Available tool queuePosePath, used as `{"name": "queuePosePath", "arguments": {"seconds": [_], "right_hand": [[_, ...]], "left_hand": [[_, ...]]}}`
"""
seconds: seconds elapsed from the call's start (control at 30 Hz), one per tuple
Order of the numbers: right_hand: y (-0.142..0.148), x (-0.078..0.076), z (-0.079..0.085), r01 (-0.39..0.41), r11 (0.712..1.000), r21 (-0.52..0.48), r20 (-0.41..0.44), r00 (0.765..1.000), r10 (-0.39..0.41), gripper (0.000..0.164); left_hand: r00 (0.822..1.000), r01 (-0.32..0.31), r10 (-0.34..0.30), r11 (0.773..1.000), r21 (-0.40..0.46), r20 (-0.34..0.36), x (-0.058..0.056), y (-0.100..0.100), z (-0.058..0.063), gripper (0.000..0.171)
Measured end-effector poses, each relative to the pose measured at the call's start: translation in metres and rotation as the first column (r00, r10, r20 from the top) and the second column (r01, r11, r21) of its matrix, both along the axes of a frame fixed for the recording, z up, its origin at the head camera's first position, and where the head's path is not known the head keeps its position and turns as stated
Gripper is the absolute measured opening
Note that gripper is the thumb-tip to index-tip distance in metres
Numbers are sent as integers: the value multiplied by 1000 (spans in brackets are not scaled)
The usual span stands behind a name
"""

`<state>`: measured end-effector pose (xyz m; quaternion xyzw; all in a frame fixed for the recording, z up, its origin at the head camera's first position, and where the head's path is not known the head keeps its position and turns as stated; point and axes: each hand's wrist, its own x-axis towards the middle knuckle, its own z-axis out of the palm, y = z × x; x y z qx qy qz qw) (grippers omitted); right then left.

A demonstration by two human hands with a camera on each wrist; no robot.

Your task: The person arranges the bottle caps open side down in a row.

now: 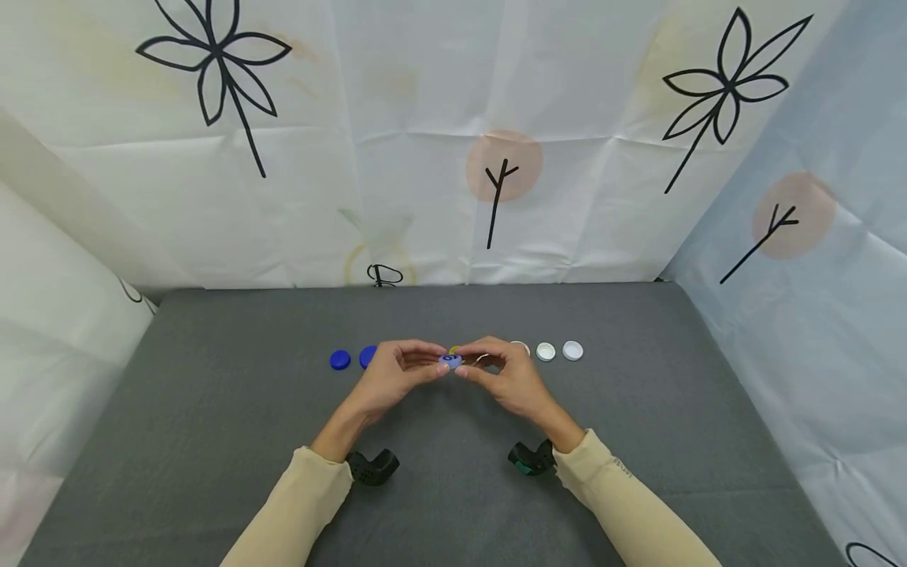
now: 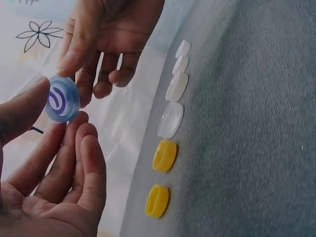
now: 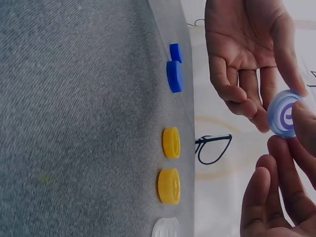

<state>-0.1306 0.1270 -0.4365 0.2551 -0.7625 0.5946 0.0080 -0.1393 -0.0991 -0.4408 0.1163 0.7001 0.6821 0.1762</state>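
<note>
A light blue bottle cap [image 1: 450, 361] with a purple mark on its face is held up between both hands. My left hand [image 1: 388, 374] pinches its left side with thumb and fingertips. From the opposite side, my right hand [image 1: 513, 378] pinches the same cap, its thumb lying partly over the face in the right wrist view. Both wrist views show the cap raised off the table, tilted with its marked face turned toward the cameras. The remaining fingers of each hand are loosely bent and hold nothing.
A row of caps lies on the grey table [image 1: 453, 488] beyond the hands: blue caps [image 1: 340, 360] on the left, yellow caps [image 2: 164, 155] and a clear cap [image 2: 170, 120] mid-row, white caps [image 1: 546, 351] on the right. Printed cloth [image 1: 425, 102] hangs behind and at both sides.
</note>
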Motion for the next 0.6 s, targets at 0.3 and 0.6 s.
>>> {"name": "queuePosePath", "arguments": {"seconds": [0.3,0.6], "right_hand": [[-4,-1,-1,-27,999,-31,37,999,28,26],[-14,-6,-3,48,995,82,34,998,-51,24]], "left_hand": [[961,52,-97,983,-177,-260,-2,-8,5,34],[909,-122,-61,907,-403,-413,-9,-21,3,32]]}}
